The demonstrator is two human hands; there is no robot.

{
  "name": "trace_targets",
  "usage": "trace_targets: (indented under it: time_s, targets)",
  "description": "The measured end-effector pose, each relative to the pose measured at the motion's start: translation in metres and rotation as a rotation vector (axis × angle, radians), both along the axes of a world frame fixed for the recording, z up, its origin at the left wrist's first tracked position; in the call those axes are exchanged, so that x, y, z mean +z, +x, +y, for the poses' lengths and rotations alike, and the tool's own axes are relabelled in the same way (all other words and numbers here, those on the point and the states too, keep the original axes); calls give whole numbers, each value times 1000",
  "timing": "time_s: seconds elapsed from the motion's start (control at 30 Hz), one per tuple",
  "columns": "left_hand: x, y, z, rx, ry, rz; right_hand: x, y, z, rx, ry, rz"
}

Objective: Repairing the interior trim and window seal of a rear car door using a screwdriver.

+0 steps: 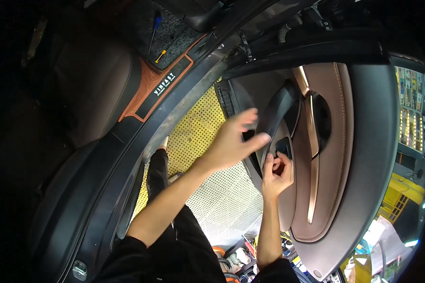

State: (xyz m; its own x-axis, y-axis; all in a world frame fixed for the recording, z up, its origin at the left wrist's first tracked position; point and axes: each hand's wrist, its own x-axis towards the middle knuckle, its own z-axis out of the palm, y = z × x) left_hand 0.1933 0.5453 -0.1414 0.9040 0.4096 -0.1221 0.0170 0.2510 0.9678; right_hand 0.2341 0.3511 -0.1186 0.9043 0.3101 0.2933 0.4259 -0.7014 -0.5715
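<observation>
My left hand (pixel 236 139) reaches toward the brown door panel (pixel 340 198), fingers spread, beside the dark curved armrest pull (pixel 281 101). My right hand (pixel 277 172) is at the lower part of that armrest, thumb and fingers curled at a small black recessed piece (pixel 284 145); whatever is pinched between them is too hidden to name. A copper-coloured trim strip (pixel 311 198) runs down the panel to the right of both hands, past a glossy black handle area (pixel 322 120).
An orange-edged sill plate (pixel 141 108), dark seat (pixel 94 85), blue screwdriver (pixel 154 30) and small yellow tool (pixel 161 56) are at upper left. My legs stand on yellow perforated flooring (pixel 189 132). Tools and cluttered items (pixel 236 259) lie below the door.
</observation>
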Motion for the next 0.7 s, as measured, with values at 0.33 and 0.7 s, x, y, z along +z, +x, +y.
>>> trace_targets:
  time_s: [0.33, 0.7]
  targets:
    - [-48, -12, -73, -38, -461, 5, -17, -2, -24, -87, 110, 1]
    - [-66, -18, -92, 47, -385, 112, -9, -14, -21, -179, 80, 8]
